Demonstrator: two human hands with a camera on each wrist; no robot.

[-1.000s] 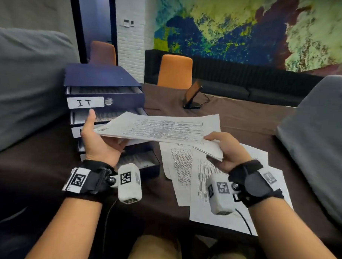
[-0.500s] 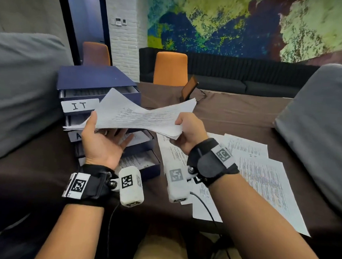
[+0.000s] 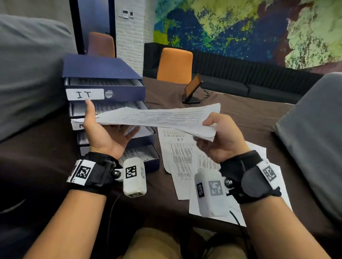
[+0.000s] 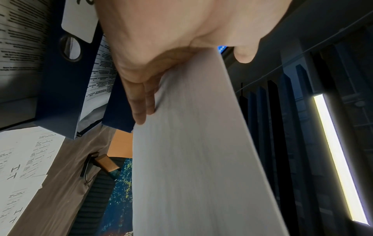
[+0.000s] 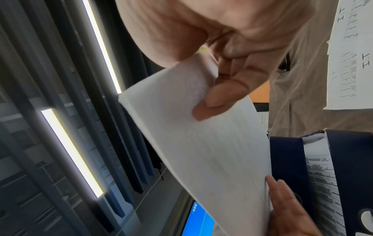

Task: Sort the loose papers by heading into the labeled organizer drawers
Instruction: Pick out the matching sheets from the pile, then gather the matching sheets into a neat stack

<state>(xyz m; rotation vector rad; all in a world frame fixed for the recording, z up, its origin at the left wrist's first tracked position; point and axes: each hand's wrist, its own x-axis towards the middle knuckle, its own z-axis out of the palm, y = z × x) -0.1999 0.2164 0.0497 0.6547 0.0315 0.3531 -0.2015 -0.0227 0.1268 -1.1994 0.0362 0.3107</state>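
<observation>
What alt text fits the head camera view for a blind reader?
Two hands hold a stack of papers above a brown table: the left hand supports it from beneath, the right hand pinches its corner. A blue organizer, one drawer labelled IT, stands left; loose sheets lie beneath.

left hand (image 3: 105, 138): palm up, fingers seemingly straight | right hand (image 3: 224, 139): fingers pinch papers (image 3: 159, 117)

The organizer (image 3: 102, 69) on the left is navy blue, and its label (image 3: 85, 94) is white with black letters IT. The stack of papers (image 3: 159, 118) is white with fine grey lines of print. The loose sheets (image 3: 181, 159) nearer are white with black print. The tablecloth (image 3: 245, 113) is dark brown, the far chair (image 3: 175, 65) orange and the left cushion (image 3: 21, 74) grey. The mural (image 3: 229, 24) is speckled blue, green and yellow.
</observation>
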